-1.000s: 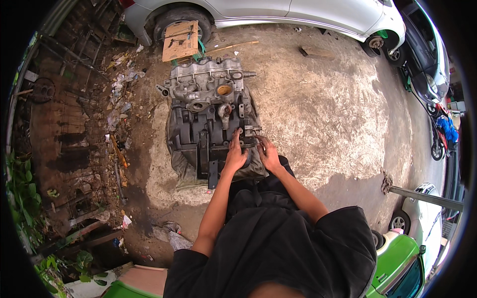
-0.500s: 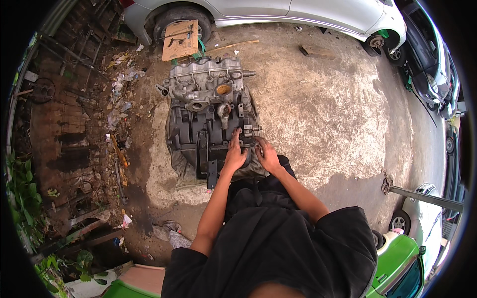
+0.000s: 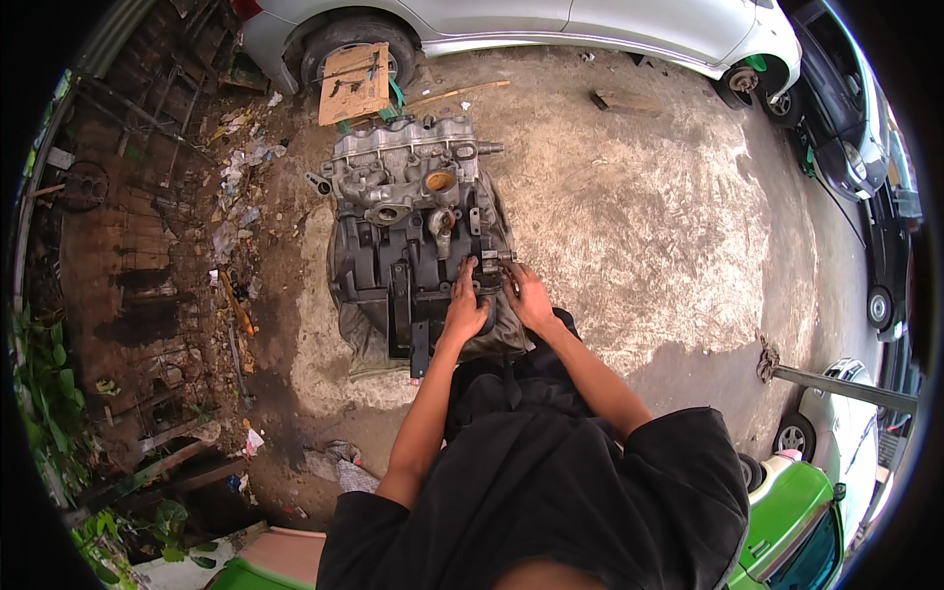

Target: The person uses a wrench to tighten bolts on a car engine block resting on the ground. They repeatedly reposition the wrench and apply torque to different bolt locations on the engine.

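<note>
A car engine (image 3: 369, 246) lies on a grey cloth sheet (image 3: 369, 352) in front of me, its silvery cylinder head (image 3: 403, 152) at the far end and its dark block nearer. My left hand (image 3: 466, 310) rests on the block's near right part, fingers stretched forward against the metal. Beside it, my right hand (image 3: 531, 298) curls its fingers at the engine's right edge, next to a small metal fitting (image 3: 491, 261). Whatever lies between those fingertips is too small and hidden to name. A dark bracket (image 3: 399, 310) stands left of my left hand.
A wooden board (image 3: 356, 84) leans by the wheel of a silver car (image 3: 492, 18) at the back. One wood block (image 3: 627, 102) lies on the concrete floor. Litter (image 3: 236, 187) lines the left side. A metal pole (image 3: 841, 387) juts in at right, near a green vehicle (image 3: 787, 521).
My right hand has shifted slightly forward, its fingers closer in against the engine's right edge. The left hand stays in place. A dark car has moved into view on the road at right.
</note>
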Tool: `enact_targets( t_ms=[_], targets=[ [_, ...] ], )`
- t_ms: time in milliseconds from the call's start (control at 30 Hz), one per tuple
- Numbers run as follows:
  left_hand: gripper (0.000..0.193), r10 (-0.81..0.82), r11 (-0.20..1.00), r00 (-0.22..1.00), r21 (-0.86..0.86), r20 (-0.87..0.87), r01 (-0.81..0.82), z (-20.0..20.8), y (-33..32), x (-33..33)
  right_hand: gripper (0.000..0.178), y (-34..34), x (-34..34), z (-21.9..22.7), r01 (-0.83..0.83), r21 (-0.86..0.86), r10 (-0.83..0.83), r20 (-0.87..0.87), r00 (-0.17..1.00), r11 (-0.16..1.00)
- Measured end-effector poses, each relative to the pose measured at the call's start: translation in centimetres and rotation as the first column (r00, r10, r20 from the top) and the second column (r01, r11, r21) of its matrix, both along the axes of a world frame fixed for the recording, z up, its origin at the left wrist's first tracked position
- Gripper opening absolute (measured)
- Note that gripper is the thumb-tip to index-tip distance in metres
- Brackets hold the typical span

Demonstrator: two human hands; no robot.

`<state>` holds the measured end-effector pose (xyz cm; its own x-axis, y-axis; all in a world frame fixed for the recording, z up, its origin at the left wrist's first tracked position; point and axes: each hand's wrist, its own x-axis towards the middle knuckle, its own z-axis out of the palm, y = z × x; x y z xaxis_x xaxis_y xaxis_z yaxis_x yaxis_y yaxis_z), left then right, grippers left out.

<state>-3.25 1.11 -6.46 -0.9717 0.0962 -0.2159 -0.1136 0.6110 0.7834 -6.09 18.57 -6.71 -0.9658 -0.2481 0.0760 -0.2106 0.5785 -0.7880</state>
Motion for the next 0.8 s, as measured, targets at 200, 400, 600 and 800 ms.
enact_targets(
  t_ms=[200,400,600,800],
  targets=[
    [0.091,0.009,1.000,1.000,0.019,-0.013,-0.009,-0.1,-0.1,0.0,0.031,-0.6,-4.4,-0.1,0.031,0.078,-0.031,0.002,1.000,0.996],
    [0.092,0.030,0.999,0.999,0.035,0.024,-0.031,0.0,0.0,0.1,0.036,-1.0,-5.1,1.5,0.064,0.232,-0.083,0.074,0.994,0.971],
    [0.091,0.013,1.000,1.000,0.021,-0.008,-0.013,0.3,-0.1,-0.1,0.030,-0.7,-5.1,1.8,0.192,0.161,-0.204,0.058,0.977,0.968],
    [0.091,0.018,1.000,1.000,0.022,0.018,-0.018,0.4,0.0,-0.1,0.023,1.5,-1.3,2.4,0.070,-0.067,-0.063,0.107,0.992,0.995]
  ],
)
